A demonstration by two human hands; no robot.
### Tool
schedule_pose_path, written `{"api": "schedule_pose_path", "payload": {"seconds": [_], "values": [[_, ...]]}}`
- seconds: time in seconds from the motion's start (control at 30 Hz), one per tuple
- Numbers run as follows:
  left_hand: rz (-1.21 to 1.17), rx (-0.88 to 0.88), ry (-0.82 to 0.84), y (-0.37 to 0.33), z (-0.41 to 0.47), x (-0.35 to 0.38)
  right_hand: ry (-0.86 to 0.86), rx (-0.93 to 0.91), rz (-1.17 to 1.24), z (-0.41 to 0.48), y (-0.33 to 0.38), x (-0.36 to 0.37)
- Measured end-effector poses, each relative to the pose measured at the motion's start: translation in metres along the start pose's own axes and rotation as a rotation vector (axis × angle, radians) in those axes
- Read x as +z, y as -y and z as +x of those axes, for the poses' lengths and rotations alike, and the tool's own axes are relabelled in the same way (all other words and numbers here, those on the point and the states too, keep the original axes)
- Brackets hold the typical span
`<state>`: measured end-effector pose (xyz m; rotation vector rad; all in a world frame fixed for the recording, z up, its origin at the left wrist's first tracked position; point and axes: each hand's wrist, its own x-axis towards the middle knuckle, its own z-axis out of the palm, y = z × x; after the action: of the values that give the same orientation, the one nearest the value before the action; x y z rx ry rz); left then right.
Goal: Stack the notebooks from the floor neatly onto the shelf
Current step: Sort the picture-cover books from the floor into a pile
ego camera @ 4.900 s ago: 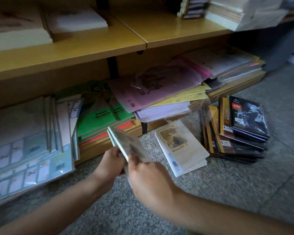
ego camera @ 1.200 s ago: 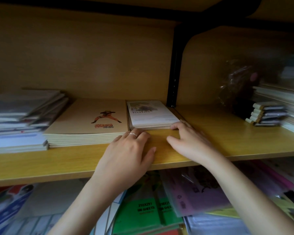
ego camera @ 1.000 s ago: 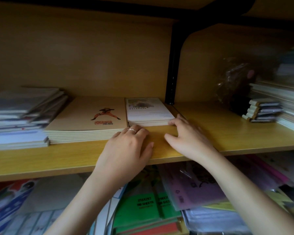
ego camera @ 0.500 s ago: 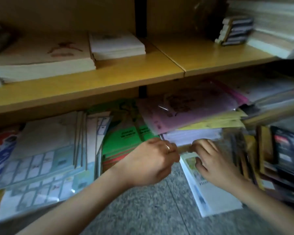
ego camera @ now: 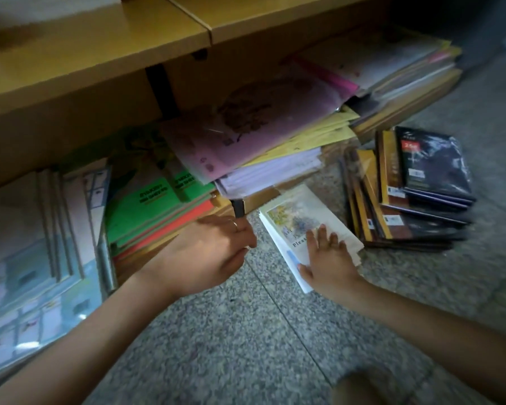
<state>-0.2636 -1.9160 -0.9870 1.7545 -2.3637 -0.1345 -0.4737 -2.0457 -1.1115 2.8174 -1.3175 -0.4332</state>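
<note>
Both hands have come down from the shelf (ego camera: 164,42) to the floor (ego camera: 246,331), and the right hand (ego camera: 329,263) now lies on the pile of pale notebooks (ego camera: 297,220). That pile rests flat on the floor just below the bottom shelf, its long side running from near the shelf edge back toward the person, printed cover up. The right fingers are spread flat on the cover, pressing, not gripping. The left hand (ego camera: 214,252) hovers beside the pile, fingers loosely curled and holding nothing. A dark stack of books (ego camera: 415,194) sits to the right.
</note>
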Motion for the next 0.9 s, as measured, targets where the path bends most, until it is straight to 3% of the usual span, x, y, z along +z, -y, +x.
{"api": "schedule_pose_path", "payload": {"seconds": [0.03,0.13,0.27,0.37,0.53,0.6,0.67,0.73,0.8,0.9], "values": [[-0.012,-0.005,0.005,-0.001,0.0,0.002,-0.027,-0.001,-0.013,0.001,0.002,-0.003],[-0.066,-0.076,-0.006,-0.003,-0.002,0.01,0.199,-0.092,-0.13,0.005,0.002,-0.013],[-0.241,-0.269,-0.017,-0.006,-0.006,0.021,0.092,-0.275,-0.14,0.006,-0.006,-0.057],[-0.607,-0.475,0.001,-0.011,-0.006,0.035,-0.095,-0.264,0.028,0.004,-0.011,-0.088],[-1.111,-0.745,0.115,-0.026,0.0,0.053,-0.061,-0.399,0.138,-0.034,0.029,-0.112],[-1.468,-0.834,0.073,-0.032,0.003,0.055,-0.05,-0.483,0.235,-0.049,0.047,-0.113],[-1.653,-0.919,-0.033,-0.038,0.003,0.053,-0.095,-0.547,0.267,-0.058,0.059,-0.104],[-1.623,-1.013,-0.156,-0.041,-0.001,0.055,-0.164,-0.614,0.344,-0.064,0.068,-0.094],[-1.514,-1.075,-0.221,-0.04,-0.01,0.059,-0.068,-0.649,0.578,-0.06,0.064,-0.093],[-1.446,-1.098,-0.265,-0.033,-0.022,0.063,-0.129,-0.455,0.722,-0.036,0.044,-0.085]]}}
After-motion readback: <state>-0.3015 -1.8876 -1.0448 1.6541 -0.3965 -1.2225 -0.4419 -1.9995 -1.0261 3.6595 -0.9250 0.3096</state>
